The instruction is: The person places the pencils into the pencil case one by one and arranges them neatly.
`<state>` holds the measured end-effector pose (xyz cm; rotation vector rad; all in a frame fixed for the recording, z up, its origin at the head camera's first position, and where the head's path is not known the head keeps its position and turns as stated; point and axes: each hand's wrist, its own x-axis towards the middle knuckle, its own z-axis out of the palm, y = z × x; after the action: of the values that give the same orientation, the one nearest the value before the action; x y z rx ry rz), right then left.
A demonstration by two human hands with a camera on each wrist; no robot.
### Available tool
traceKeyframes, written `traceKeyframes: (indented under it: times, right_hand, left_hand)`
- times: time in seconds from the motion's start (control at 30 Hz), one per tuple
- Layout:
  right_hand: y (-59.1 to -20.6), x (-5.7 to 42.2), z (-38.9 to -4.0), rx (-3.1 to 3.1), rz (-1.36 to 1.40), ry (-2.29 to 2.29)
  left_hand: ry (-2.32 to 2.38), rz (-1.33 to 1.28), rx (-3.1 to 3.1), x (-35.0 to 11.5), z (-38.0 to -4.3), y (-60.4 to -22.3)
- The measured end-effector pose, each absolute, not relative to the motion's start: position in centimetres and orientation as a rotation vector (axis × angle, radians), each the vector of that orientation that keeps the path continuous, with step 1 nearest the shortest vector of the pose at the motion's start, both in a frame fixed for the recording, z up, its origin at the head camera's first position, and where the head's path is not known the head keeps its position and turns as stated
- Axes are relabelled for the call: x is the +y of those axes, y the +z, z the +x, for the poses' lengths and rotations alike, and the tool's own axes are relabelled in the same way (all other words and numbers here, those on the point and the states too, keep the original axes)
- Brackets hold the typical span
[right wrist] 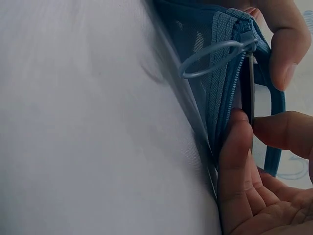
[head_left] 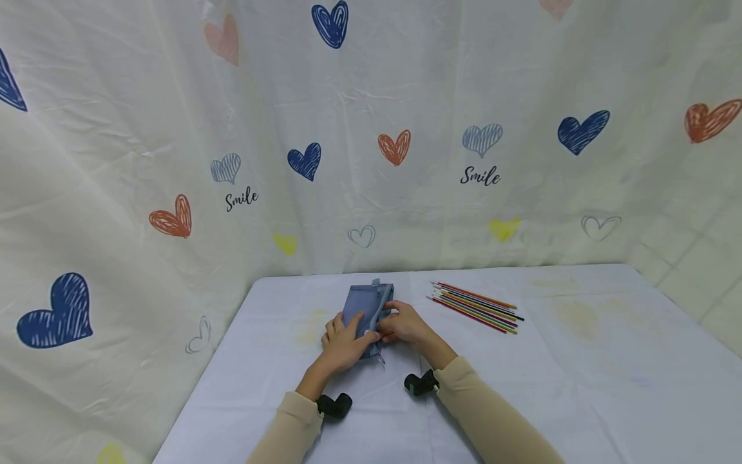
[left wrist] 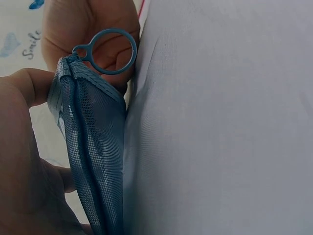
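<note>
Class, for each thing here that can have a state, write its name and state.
Pouch: on the tablecloth, held
Zip: open where visible
Ring pull: ungripped
Pencils: loose, side by side, outside the pouch
Tablecloth: spread, creased
Left hand: holding the pouch
Right hand: fingers pinching a thin strip, unidentified, at the zip

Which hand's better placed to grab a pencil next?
Right, probably: the right hand is nearer the pencils, though it's pinching the open edge of the pouch. The left hand is farther off, holding the pouch.

Curtained-off indoor spot, heart-print sheeting, white-covered table
</note>
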<state>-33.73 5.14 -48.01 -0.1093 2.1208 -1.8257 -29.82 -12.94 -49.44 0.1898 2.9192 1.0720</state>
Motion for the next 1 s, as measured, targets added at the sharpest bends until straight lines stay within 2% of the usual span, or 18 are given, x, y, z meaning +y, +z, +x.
traceKeyframes:
  times: [0.4, 0.67, 1.0]
  right_hand:
    - [-47.2, 6.9, -33.9, 2.062, -0.180, -1.787]
    - [-46.4, 8.7, -34.3, 2.157, -0.218, -1.727]
    - [-44.5, 13.8, -34.2, 2.378, -0.216, -1.634]
  left_hand:
    - [1.050, 0.137, 2.924, -12.9, -30.5, -50.3]
    - [1.094, 0.141, 2.908, -12.8, -29.9, -49.5]
    - [1.111, 0.153, 2.908, -12.8, -29.6, -49.3]
